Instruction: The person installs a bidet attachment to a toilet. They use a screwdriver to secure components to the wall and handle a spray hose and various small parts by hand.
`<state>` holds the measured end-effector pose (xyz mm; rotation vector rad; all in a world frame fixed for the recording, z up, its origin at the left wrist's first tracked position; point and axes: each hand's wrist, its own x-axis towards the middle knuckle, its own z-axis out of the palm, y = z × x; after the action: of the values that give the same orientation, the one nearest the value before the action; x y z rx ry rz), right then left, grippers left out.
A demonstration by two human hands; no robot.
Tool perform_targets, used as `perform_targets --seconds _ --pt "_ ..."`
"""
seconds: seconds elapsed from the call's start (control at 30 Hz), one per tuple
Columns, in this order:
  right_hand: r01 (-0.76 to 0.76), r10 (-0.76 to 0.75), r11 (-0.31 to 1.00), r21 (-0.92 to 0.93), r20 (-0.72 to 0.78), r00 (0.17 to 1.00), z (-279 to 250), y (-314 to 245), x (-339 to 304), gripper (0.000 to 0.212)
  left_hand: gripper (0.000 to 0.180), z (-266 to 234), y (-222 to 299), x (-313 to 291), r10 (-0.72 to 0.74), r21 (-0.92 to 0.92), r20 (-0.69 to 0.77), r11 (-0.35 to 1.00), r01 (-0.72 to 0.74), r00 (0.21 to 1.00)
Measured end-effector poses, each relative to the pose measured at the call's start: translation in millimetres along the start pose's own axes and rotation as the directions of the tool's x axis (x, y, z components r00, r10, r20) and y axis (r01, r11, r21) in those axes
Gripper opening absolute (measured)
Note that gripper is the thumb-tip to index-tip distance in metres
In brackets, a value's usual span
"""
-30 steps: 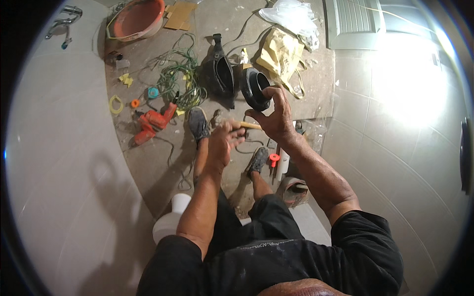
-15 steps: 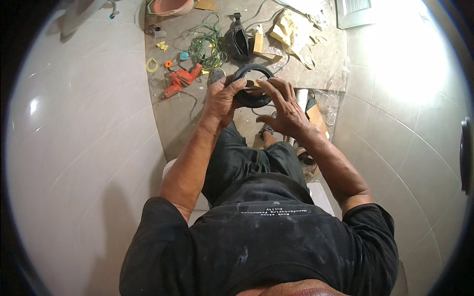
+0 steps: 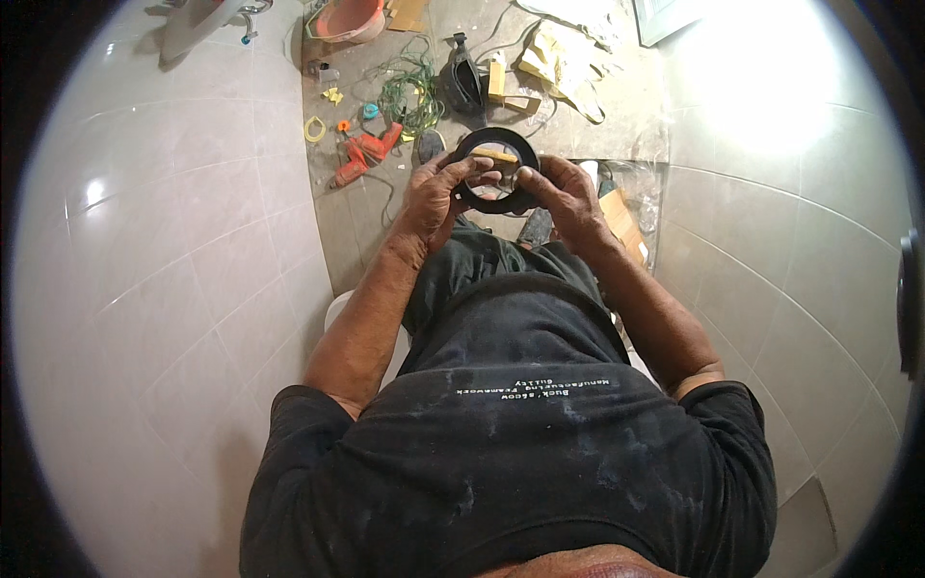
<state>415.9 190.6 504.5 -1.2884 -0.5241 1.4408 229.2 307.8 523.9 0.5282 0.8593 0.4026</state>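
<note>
Both hands hold a black ring (image 3: 499, 134) up in front of my knees, its round opening facing me. My left hand (image 3: 433, 200) grips its left side, with fingertips reaching into the opening. On the right side, my right hand (image 3: 572, 200) is closed on the rim, its thumb lying on the ring's face. A short yellow stick-like piece (image 3: 494, 154) crosses the upper part of the opening, close to my left fingertips. Whether those fingers hold it, I cannot tell. The fingers behind the ring are partly hidden.
On the floor ahead lie a red drill (image 3: 366, 154), a tangled green cord (image 3: 412, 91), a black open bag-like item (image 3: 465, 85) and a yellowish cloth bag (image 3: 559, 63). A pinkish basin (image 3: 349, 21) stands farther off. Cardboard (image 3: 621, 223) is at right. Tiled walls (image 3: 193, 241) close in both sides.
My right hand, its fingers spread earlier at the ring's upper right, has come down and closed on the right rim. The ring now faces me more squarely, and the yellow piece shows more.
</note>
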Motion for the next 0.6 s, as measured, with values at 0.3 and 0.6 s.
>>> perform_targets --seconds 0.3,0.6 --pt "0.128 -0.177 0.933 -0.336 -0.117 0.977 8 -12 -41 0.036 0.061 10 -48 -16 0.393 0.606 -0.133 0.758 -0.239 0.91" --pt "0.245 -0.288 0.826 -0.507 -0.007 0.957 1 -34 -62 0.043 0.053 45 -60 -15 0.25 0.332 0.066 0.907 -0.257 0.966"
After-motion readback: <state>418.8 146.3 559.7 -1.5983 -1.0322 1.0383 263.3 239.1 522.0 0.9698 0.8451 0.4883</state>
